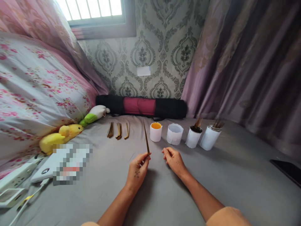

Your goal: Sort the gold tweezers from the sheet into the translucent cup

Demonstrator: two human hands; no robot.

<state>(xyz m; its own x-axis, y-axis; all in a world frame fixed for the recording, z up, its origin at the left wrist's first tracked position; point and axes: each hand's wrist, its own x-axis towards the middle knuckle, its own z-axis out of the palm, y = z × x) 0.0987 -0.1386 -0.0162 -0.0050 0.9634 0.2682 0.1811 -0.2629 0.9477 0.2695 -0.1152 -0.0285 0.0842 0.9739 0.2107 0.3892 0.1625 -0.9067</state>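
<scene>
My left hand (138, 168) pinches the lower end of a thin brown stick (146, 137), which points up and away from me over the grey sheet (235, 175). My right hand (173, 159) rests just to its right, fingers curled together, nothing visible in them. Beyond the hands stand several white cups in a row: one holding orange liquid (155, 131), one empty-looking (174, 134), one dark inside with brown sticks (194, 136), and a jar (210, 137) with more sticks. Three bundles of brown sticks (118, 130) lie left of the cups.
A black and pink roll (141, 106) lies against the patterned wall. Yellow (60, 135) and green-white (94, 114) plush toys sit by a floral pillow (35, 91) at left. A power strip and white devices (16, 179) lie near left. A dark phone (288, 169) rests at right.
</scene>
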